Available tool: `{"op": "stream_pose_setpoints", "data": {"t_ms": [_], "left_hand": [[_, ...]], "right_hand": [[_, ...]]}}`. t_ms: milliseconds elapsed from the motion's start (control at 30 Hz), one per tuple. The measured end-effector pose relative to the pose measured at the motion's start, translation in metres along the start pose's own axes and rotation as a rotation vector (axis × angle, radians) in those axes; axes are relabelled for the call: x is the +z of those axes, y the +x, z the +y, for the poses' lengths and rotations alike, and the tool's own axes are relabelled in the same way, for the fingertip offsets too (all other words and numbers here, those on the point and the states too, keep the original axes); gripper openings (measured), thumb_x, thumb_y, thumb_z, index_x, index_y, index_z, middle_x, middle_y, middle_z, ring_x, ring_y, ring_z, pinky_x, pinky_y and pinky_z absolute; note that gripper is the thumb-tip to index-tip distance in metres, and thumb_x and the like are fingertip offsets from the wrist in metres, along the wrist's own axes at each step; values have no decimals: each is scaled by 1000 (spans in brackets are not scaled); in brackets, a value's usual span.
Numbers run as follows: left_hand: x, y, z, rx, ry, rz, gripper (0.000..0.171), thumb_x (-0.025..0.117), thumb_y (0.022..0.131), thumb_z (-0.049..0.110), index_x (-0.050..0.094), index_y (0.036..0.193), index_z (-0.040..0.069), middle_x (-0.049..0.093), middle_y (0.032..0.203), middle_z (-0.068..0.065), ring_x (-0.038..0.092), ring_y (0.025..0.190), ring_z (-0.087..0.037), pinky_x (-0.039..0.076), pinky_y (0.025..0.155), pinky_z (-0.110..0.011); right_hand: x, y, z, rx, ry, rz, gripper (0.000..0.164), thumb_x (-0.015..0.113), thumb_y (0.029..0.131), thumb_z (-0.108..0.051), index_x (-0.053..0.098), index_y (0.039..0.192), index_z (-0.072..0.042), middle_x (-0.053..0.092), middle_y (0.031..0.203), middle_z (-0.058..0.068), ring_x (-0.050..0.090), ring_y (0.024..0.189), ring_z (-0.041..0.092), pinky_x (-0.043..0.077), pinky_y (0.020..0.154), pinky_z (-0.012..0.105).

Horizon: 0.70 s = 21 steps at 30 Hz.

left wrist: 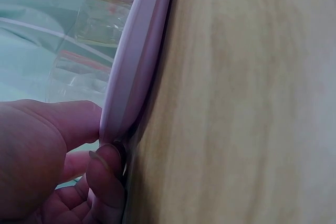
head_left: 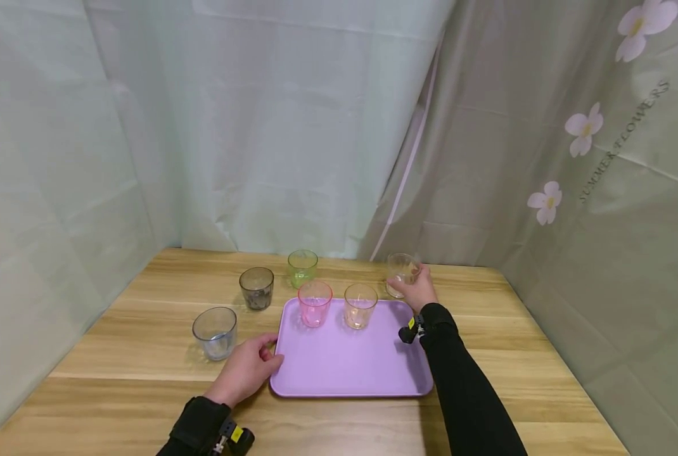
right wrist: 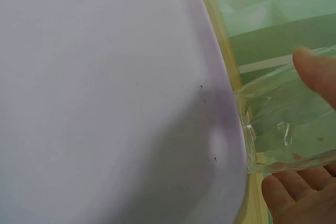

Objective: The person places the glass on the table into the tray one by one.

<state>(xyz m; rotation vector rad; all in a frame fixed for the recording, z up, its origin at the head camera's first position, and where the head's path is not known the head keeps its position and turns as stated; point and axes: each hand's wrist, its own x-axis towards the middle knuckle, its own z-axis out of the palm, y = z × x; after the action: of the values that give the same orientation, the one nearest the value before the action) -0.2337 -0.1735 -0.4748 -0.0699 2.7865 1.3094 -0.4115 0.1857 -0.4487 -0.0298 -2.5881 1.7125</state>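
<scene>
A lilac tray (head_left: 350,367) lies on the wooden table with a pink glass (head_left: 315,305) and an amber glass (head_left: 360,307) standing near its back edge. My left hand (head_left: 246,368) pinches the tray's left rim; in the left wrist view the thumb (left wrist: 79,121) lies against the rim and curled fingers show beside it. Beyond the tray's back right corner, my right hand (head_left: 419,291) holds a clear glass (head_left: 397,273). In the right wrist view the clear glass (right wrist: 289,119) sits between the thumb (right wrist: 317,74) and the fingers, just past the tray edge.
To the left of the tray stand a bluish glass (head_left: 216,334) and a smoky grey glass (head_left: 256,289). Behind the tray is a green glass (head_left: 302,269). Pale curtains (head_left: 316,126) enclose the table (head_left: 145,342) at the back and sides.
</scene>
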Motion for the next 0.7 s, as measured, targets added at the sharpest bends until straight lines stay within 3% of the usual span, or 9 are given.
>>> {"op": "stream_pose_setpoints", "data": {"t_ms": [700], "left_hand": [[0,-1,0,-6,-4,-5,55,76,100,12,62,150,-4,60,85,-4,53,73,-18,38,61,-26]], "right_hand": [[-2,3,4,-2,-44,-7,92,76,104,-26,17,168,5,32,168,29,35,159,49,32,131,59]]}}
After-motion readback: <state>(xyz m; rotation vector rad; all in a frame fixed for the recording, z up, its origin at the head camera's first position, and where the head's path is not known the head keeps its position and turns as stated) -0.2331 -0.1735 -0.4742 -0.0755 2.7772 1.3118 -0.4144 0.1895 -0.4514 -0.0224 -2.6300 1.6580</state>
